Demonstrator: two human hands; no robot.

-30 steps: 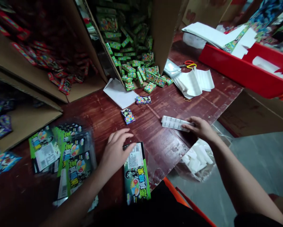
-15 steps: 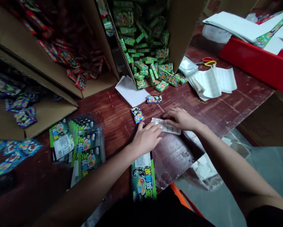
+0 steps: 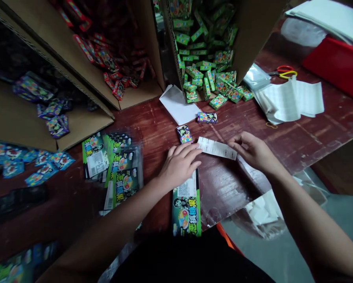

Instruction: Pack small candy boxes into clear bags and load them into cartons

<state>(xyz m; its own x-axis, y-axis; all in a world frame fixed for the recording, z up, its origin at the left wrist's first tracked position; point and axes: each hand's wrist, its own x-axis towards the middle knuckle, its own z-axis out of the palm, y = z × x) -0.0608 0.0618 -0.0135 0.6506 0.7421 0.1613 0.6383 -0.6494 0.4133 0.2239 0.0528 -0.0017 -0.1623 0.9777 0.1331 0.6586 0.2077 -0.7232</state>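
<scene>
A short white strip of printed labels lies across the dark red tabletop in front of me. My left hand rests flat with its fingers stretched out, fingertips at the strip's left end. At the right end, the thumb and forefinger of my right hand are pinched together on the strip's upper corner. Just beyond are two small purple candy boxes, one upright box and one sideways box. Partly under my left wrist lies a green and black printed package with a white label.
Cartons hold green boxes, red boxes and purple packs. Printed packages are stacked at left, beside blue packets. Label sheets, scissors and a red box stand right. White paper lies behind.
My right hand has drawn back to the strip's right end, uncovering more of it. My left hand stays by the left end. The whole view has shifted, showing more of the left side.
</scene>
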